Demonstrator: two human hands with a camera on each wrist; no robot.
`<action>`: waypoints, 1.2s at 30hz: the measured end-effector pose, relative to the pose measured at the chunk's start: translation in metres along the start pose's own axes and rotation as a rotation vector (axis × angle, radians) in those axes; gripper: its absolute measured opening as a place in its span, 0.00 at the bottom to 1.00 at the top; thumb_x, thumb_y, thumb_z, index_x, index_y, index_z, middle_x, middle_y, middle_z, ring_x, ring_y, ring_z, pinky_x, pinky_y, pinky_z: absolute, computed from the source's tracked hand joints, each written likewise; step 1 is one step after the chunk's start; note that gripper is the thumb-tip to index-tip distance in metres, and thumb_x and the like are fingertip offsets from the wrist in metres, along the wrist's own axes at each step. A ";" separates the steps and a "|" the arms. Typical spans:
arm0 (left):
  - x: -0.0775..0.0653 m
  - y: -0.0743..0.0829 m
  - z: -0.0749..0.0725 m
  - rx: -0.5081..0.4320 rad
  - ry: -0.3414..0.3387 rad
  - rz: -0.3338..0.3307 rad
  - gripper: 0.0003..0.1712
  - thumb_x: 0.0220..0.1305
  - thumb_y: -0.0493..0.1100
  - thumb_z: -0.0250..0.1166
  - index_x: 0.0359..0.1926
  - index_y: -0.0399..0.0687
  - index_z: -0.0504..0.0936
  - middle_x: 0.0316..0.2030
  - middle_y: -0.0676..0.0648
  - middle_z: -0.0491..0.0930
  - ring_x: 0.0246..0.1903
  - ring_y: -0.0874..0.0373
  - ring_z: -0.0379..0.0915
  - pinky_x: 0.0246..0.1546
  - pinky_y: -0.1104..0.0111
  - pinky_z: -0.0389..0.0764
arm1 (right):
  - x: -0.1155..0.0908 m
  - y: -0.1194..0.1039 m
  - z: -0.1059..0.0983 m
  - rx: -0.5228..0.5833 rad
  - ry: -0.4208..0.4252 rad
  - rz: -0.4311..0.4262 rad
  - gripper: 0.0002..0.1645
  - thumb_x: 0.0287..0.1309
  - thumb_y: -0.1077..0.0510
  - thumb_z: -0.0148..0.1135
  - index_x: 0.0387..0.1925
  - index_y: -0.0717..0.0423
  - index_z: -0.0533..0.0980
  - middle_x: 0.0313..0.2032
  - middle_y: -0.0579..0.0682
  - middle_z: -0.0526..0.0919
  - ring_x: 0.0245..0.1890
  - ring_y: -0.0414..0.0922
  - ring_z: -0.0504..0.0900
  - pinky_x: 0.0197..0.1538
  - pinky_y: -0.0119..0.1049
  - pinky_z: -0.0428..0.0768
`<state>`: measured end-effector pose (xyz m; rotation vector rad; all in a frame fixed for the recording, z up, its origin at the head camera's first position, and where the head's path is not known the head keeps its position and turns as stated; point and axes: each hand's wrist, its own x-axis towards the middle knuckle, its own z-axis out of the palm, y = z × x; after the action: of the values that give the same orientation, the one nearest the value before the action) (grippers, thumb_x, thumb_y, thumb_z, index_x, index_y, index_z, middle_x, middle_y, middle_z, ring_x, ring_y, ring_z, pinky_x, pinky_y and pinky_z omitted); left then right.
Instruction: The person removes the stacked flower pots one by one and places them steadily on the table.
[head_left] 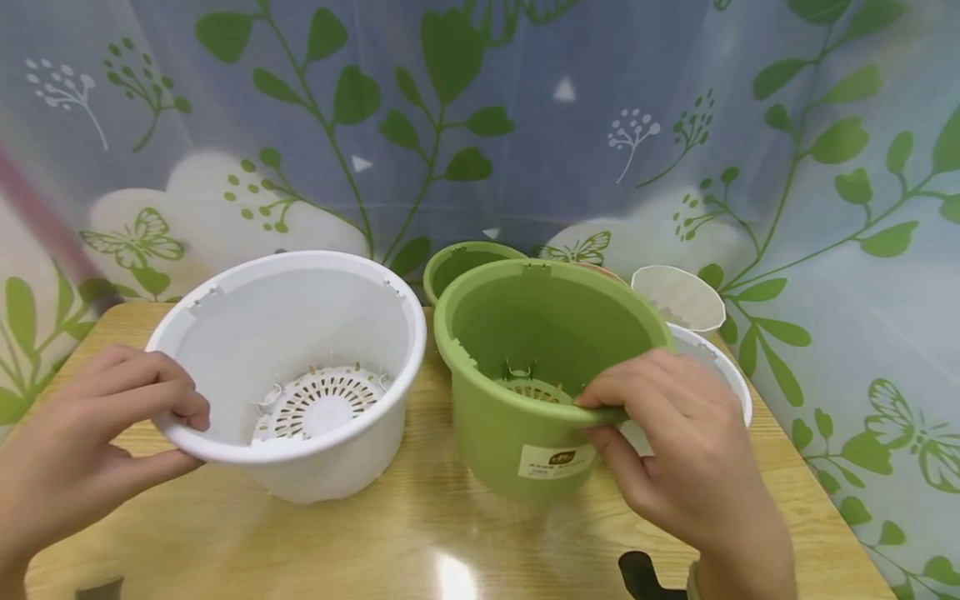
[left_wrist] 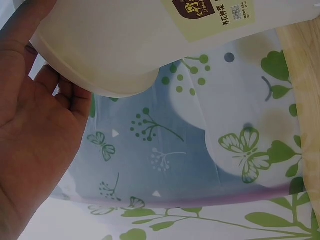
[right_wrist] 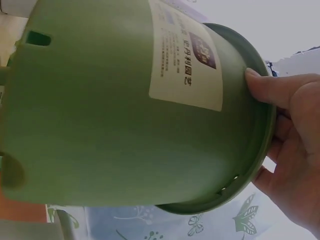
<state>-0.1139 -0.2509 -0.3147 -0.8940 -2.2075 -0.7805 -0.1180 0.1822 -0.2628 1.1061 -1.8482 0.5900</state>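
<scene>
On the left of the head view, a white plastic flower pot point(head_left: 337, 454) with a slotted base tilts toward me, and my left hand point(head_left: 112, 425) pinches its rim. The left wrist view shows the same white pot point(left_wrist: 115, 45) with a paper label, the hand point(left_wrist: 40, 120) at its rim. Beside it, my right hand point(head_left: 675, 433) grips the near right rim of a green flower pot point(head_left: 495, 433), thumb outside and fingers over the edge. In the right wrist view the green pot point(right_wrist: 115, 130) carries a cream label point(right_wrist: 185, 60); the right hand point(right_wrist: 295, 120) holds its rim.
Behind the green pot stand a smaller green pot point(head_left: 461, 254) and a white fluted pot point(head_left: 678, 296). Another white pot point(head_left: 731, 367) is partly hidden at the right. The wooden table point(head_left: 397, 542) meets a leaf-patterned curtain point(head_left: 555, 167) at the back.
</scene>
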 end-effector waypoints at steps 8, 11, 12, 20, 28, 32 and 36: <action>0.000 0.000 0.000 0.003 -0.001 0.004 0.26 0.61 0.71 0.60 0.25 0.56 0.80 0.31 0.60 0.77 0.40 0.70 0.63 0.48 0.83 0.61 | 0.000 -0.001 0.003 0.000 -0.117 0.015 0.04 0.48 0.65 0.61 0.29 0.57 0.80 0.28 0.43 0.82 0.26 0.40 0.78 0.31 0.32 0.73; -0.001 -0.001 0.000 0.001 0.001 0.009 0.26 0.60 0.71 0.61 0.26 0.56 0.81 0.31 0.60 0.77 0.40 0.70 0.63 0.48 0.83 0.61 | 0.000 -0.003 0.005 -0.005 -0.151 0.026 0.07 0.45 0.66 0.60 0.29 0.55 0.79 0.28 0.41 0.82 0.26 0.38 0.76 0.30 0.30 0.72; -0.001 -0.001 0.000 0.001 0.003 0.008 0.26 0.60 0.71 0.61 0.26 0.56 0.81 0.31 0.60 0.77 0.40 0.70 0.63 0.48 0.83 0.61 | 0.000 -0.004 0.006 -0.009 -0.161 0.032 0.07 0.44 0.66 0.60 0.29 0.54 0.79 0.29 0.40 0.82 0.26 0.38 0.76 0.30 0.30 0.72; -0.004 -0.006 0.000 0.002 -0.005 0.019 0.24 0.60 0.70 0.61 0.27 0.57 0.81 0.32 0.60 0.77 0.40 0.70 0.63 0.49 0.83 0.61 | -0.007 -0.006 0.016 -0.045 -0.271 0.102 0.10 0.44 0.65 0.63 0.32 0.50 0.77 0.29 0.37 0.82 0.26 0.36 0.73 0.28 0.30 0.72; -0.003 -0.004 0.002 0.004 0.004 0.017 0.25 0.60 0.70 0.61 0.26 0.57 0.81 0.31 0.60 0.77 0.40 0.70 0.63 0.48 0.83 0.61 | -0.013 -0.006 0.024 -0.068 -0.362 0.129 0.11 0.46 0.64 0.64 0.33 0.48 0.77 0.30 0.36 0.81 0.27 0.36 0.73 0.28 0.32 0.73; -0.002 -0.003 0.001 0.008 0.001 0.018 0.26 0.61 0.70 0.61 0.26 0.56 0.81 0.32 0.60 0.77 0.41 0.70 0.63 0.49 0.83 0.61 | -0.014 -0.007 0.026 -0.058 -0.393 0.134 0.11 0.47 0.64 0.64 0.34 0.48 0.77 0.30 0.37 0.80 0.28 0.37 0.73 0.28 0.32 0.73; -0.002 -0.003 0.001 0.005 -0.002 0.021 0.26 0.61 0.70 0.61 0.26 0.55 0.81 0.32 0.60 0.77 0.41 0.70 0.63 0.49 0.83 0.61 | -0.014 -0.008 0.028 -0.058 -0.425 0.129 0.12 0.46 0.64 0.64 0.34 0.48 0.77 0.30 0.37 0.80 0.28 0.36 0.73 0.29 0.32 0.73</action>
<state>-0.1154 -0.2530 -0.3177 -0.9144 -2.1977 -0.7645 -0.1203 0.1640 -0.2894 1.1425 -2.3002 0.3898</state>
